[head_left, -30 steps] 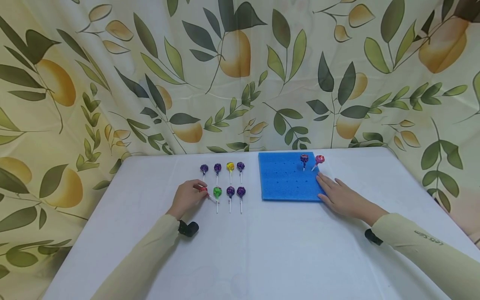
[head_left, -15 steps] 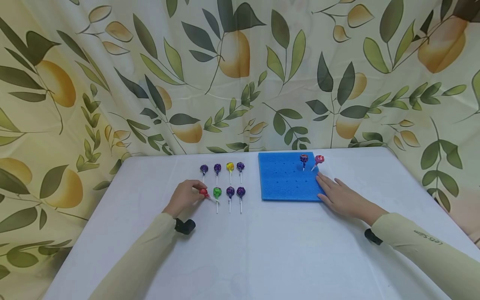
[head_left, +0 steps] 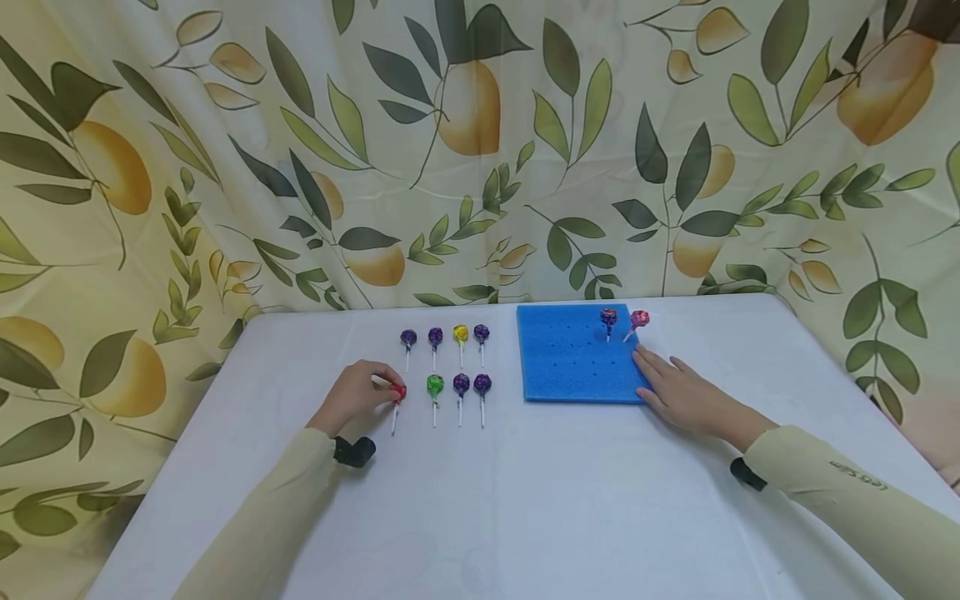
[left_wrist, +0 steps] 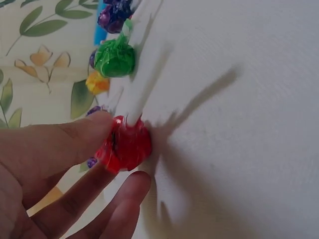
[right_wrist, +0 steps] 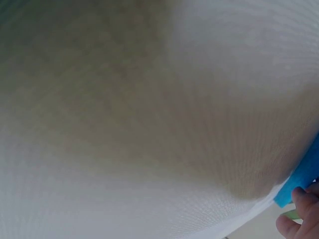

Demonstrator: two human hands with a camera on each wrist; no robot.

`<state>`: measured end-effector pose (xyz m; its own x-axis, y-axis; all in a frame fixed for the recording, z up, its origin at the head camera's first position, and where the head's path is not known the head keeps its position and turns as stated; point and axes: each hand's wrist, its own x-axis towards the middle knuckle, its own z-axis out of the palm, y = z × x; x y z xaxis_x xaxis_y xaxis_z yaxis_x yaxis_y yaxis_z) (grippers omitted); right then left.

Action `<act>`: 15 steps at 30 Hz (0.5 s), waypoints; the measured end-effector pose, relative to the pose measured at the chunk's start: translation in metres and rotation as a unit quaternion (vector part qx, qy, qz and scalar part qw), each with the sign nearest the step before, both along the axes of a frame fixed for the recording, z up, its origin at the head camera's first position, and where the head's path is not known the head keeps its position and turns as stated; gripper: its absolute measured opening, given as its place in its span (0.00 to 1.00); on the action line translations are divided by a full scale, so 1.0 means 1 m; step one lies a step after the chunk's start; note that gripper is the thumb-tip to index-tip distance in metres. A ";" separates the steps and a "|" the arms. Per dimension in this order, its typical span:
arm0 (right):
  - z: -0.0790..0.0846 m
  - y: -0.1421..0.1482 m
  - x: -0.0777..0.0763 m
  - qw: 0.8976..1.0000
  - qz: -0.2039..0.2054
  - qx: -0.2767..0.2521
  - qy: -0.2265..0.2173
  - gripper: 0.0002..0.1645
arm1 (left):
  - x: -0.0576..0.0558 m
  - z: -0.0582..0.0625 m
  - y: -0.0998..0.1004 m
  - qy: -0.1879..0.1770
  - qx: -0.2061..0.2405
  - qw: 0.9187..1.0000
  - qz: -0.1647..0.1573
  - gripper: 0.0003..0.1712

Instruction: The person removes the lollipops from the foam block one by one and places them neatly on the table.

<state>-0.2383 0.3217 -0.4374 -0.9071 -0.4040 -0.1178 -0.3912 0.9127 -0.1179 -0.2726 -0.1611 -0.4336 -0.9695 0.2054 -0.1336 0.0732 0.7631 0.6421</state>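
Note:
In the head view my left hand (head_left: 356, 395) pinches a red lollipop (head_left: 399, 392) by its wrapped head, at the left end of the front row. The left wrist view shows thumb and fingers about the red wrapper (left_wrist: 128, 147); the stick points away from the palm. A green lollipop (head_left: 435, 384) lies just to its right. My right hand (head_left: 686, 397) rests with straight fingers against the right edge of a blue foam board (head_left: 562, 367). A dark red-and-purple lollipop (head_left: 608, 317) stands in the board, and a pink one (head_left: 639, 319) leans at its right edge.
Two purple lollipops (head_left: 461, 383) lie right of the green one. Behind them runs a second row with a yellow lollipop (head_left: 461, 333) among purple ones (head_left: 435, 336). Small holes dot the foam board. A leaf-and-fruit curtain (head_left: 465, 192) hangs behind the white table (head_left: 525, 500).
My left hand has drawn slightly left with the red lollipop. Its stick has swung from pointing right, across the green one, to pointing toward me. The right hand stays in place.

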 end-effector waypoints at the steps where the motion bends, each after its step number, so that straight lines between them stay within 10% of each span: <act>1: 0.000 0.000 0.000 1.000 -0.001 0.000 0.000 0.42 | 0.000 0.000 -0.001 0.002 0.001 1.000 0.004 0.04; 15: -0.001 0.000 -0.001 1.000 -0.001 -0.004 -0.001 0.42 | -0.004 -0.011 0.017 0.005 0.039 0.997 0.073 0.14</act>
